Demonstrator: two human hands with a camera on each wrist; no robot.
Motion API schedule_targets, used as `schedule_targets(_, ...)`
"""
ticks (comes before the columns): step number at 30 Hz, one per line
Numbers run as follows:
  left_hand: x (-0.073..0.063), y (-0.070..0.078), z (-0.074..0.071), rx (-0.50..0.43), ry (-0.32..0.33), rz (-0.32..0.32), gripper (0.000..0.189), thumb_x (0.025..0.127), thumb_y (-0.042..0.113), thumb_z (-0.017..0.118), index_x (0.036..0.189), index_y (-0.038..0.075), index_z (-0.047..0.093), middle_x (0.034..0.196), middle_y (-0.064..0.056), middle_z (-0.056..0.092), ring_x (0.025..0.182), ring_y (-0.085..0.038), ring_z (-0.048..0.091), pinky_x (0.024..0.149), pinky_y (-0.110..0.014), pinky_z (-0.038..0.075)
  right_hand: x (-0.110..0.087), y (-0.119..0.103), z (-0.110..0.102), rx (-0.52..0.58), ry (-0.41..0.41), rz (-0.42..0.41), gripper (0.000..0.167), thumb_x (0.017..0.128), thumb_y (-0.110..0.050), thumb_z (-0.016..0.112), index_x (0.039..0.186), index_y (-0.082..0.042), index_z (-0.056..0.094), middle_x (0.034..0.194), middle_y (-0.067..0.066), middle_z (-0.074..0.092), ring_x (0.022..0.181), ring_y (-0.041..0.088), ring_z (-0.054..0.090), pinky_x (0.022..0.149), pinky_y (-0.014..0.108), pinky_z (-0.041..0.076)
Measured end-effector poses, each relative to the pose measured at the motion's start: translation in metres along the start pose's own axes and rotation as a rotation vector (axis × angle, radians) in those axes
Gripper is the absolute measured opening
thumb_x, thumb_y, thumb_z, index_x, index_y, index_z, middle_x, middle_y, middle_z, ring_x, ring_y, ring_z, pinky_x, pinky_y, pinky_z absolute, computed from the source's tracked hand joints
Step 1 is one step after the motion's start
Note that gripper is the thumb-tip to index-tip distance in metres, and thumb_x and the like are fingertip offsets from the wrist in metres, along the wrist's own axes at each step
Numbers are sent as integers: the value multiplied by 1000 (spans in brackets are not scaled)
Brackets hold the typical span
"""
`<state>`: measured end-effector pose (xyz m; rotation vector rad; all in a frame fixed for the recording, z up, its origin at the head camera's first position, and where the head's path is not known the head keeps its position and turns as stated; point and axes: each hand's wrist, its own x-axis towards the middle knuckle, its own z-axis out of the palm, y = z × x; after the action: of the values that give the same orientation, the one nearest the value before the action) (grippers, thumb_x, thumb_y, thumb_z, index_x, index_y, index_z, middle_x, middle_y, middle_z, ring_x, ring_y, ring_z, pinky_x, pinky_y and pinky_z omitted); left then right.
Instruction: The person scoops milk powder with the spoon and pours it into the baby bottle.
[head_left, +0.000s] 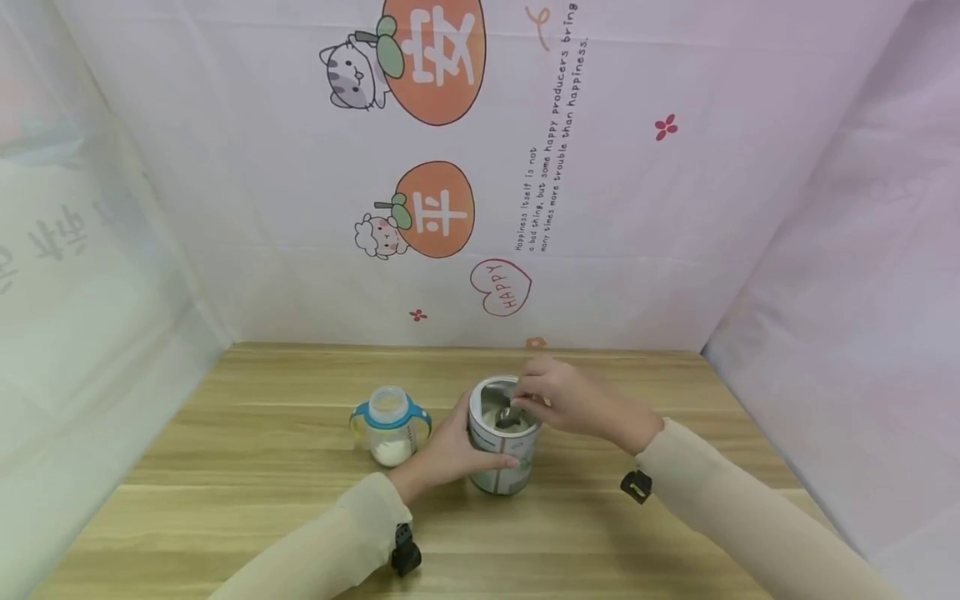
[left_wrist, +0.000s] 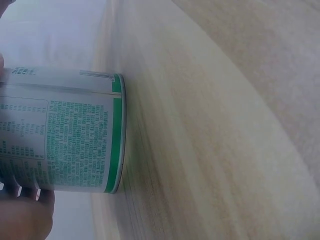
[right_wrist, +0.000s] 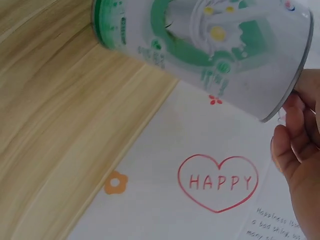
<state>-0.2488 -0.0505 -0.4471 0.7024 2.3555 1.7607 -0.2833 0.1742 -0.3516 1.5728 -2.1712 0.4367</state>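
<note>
A white and green powder can [head_left: 504, 467] with its top open stands in the middle of the wooden table. My left hand [head_left: 452, 450] grips its side, thumb across the front. In the left wrist view the can's printed label [left_wrist: 77, 142] shows, with only parts of the hand at the edge. My right hand [head_left: 551, 396] is at the rim and pinches a metal spoon [head_left: 509, 417], whose bowl is inside the can over pale powder. The right wrist view shows curled fingers [right_wrist: 295, 142] at the rim; the spoon is hidden there.
Left of the can stands an uncapped baby bottle [head_left: 392, 446] with a blue collar and two side handles, pale contents at its bottom. The wooden table [head_left: 300, 517] ends at a printed white cloth [head_left: 615, 275] behind, with cloth walls on both sides.
</note>
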Motion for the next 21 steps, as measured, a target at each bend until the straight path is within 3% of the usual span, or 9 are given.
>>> schedule_targets(4,0,-1,0,-10,-8,7,108,74,35,91,155,32,20,146,5,44,130,-18,48,108,-44,37,3,-6,1,2,-67,-17,9,85,-6,79,83,-9,71,81,-2,57,73,6,52,64,16,49)
schedule_targets(10,1,-1,-1,-9,-18,32,106,76,34,90,155,33,20,146,6,43,130,-17,48,108,-43,38,7,-13,1,59,-154,29,12,87,-6,77,78,-11,70,78,-6,57,69,5,52,61,13,46)
schedule_targets(21,2,-5,-1,-47,-35,64,104,77,29,90,155,33,21,146,4,44,130,-20,48,108,-45,38,7,-14,-3,171,-202,124,11,90,-7,74,80,-10,72,75,-8,57,65,0,50,55,13,46)
